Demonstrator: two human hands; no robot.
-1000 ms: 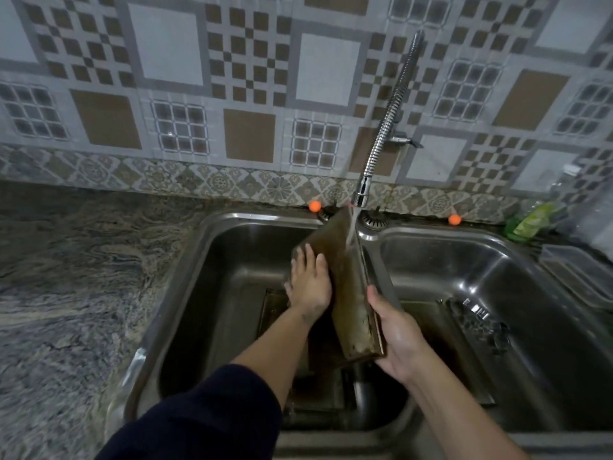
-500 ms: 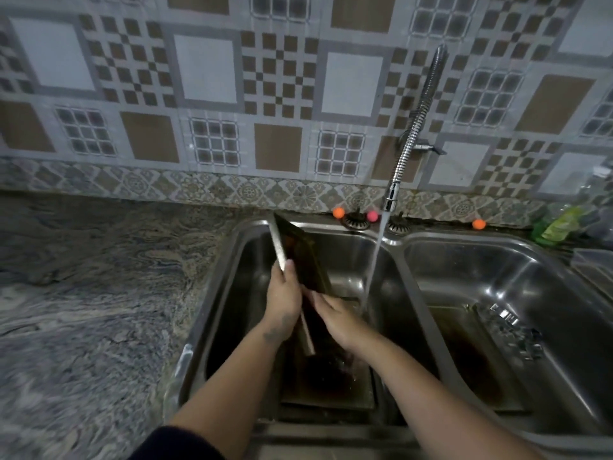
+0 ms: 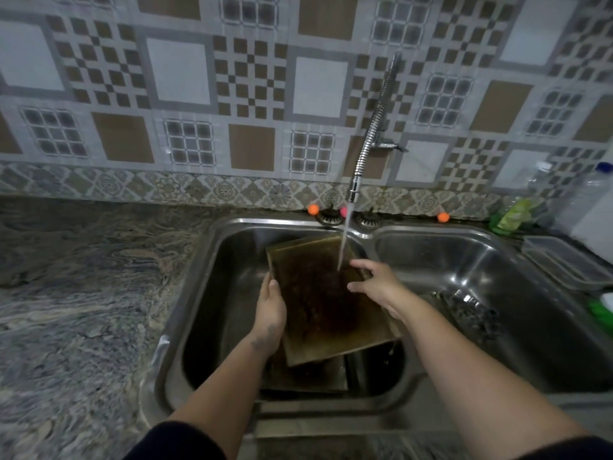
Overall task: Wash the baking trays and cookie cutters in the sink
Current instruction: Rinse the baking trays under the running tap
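A dark, stained baking tray (image 3: 323, 303) is held tilted over the left basin of the steel double sink (image 3: 212, 260), its inner face toward me. My left hand (image 3: 271, 313) grips its left edge. My right hand (image 3: 378, 283) rests on its right side with fingers spread over the surface. Water from the flexible faucet (image 3: 371, 134) lands on the tray near my right fingers. Another tray (image 3: 308, 376) lies flat on the basin floor underneath. A pile of dark cookie cutters (image 3: 471, 310) sits in the right basin.
Granite counter (image 3: 83, 293) stretches to the left. A clear plastic container (image 3: 564, 263), a green soap bottle (image 3: 512, 215) and plastic bottles stand at the right. Small orange and pink balls (image 3: 312, 209) sit on the sink's back rim by the tiled wall.
The tray was turned from on edge at the basin's left to face up under the water stream. My right hand moved from the basin floor onto the tray's right side.
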